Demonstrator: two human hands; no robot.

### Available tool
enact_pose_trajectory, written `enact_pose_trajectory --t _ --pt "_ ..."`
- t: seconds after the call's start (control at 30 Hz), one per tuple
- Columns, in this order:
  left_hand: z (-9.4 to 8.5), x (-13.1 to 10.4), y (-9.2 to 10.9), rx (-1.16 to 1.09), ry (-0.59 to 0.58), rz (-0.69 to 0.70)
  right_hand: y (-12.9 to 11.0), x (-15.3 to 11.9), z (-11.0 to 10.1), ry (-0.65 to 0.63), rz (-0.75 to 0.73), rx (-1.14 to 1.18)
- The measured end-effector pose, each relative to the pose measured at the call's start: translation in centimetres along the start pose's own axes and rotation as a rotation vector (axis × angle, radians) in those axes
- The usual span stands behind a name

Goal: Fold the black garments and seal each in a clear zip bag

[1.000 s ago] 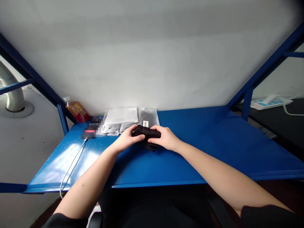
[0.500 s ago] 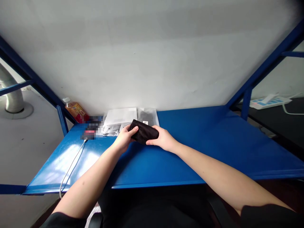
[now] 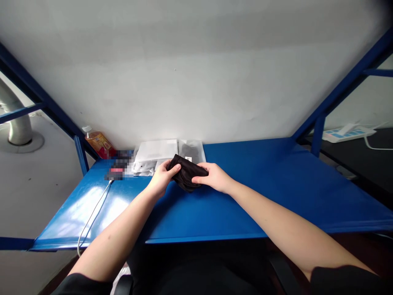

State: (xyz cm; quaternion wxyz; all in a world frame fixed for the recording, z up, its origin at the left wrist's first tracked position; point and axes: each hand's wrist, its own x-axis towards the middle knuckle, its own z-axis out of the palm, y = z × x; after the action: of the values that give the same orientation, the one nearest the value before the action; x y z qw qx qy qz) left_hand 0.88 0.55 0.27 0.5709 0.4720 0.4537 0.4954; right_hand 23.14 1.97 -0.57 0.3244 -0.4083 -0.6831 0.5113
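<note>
A bundle of black fabric (image 3: 188, 173) is held between my two hands above the blue table (image 3: 245, 176). My left hand (image 3: 162, 177) grips its left end, thumb on top. On the right end, my right hand (image 3: 211, 177) pinches the fabric between thumb and fingers. The bundle's lower part hangs loose in folds. Just behind it lie clear plastic packages (image 3: 156, 150) with white and grey contents, and another clear bag (image 3: 196, 149) with a dark item inside.
At the back left a bottle of reddish drink (image 3: 100, 142) leans by the blue frame. A pixelated object (image 3: 118, 168) has a white cable (image 3: 93, 217) running to the front edge. A white power strip (image 3: 348, 133) sits at far right.
The black bundle has loosened, and its lower side now sags in folds. My right hand has shifted slightly to the right; my left hand has barely moved.
</note>
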Motion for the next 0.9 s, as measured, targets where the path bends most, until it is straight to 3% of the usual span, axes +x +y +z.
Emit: enact_pose_trajectory --t 0.2,0.33,0.43,0.53,0.6,0.73,0.9 --pt "1.1 -0.6 -0.3 0.240 -0.125 0.147 -1.3 -0.9 0.6 -0.068 -0.025 -0.037" --pt "1.4 -0.9 -0.3 0.374 -0.075 0.206 -1.1 -0.9 1.6 -0.035 0.069 -0.047" --pt "-0.8 0.1 0.2 0.594 0.067 0.356 -0.8 -0.5 1.7 0.042 0.112 0.139" --pt "-4.7 1.8 0.9 1.064 0.284 0.545 -0.5 0.0 1.0 0.211 0.118 0.377" --pt "-7.2 2.9 1.2 1.364 0.362 0.524 -0.4 0.3 0.3 0.296 0.138 0.475" --pt "-9.9 4.1 1.2 1.610 0.299 0.366 -0.5 0.6 -0.5 0.326 0.204 0.544" --pt "-10.7 4.4 1.3 1.680 0.166 0.417 -0.9 0.4 -0.6 0.288 0.245 0.614"
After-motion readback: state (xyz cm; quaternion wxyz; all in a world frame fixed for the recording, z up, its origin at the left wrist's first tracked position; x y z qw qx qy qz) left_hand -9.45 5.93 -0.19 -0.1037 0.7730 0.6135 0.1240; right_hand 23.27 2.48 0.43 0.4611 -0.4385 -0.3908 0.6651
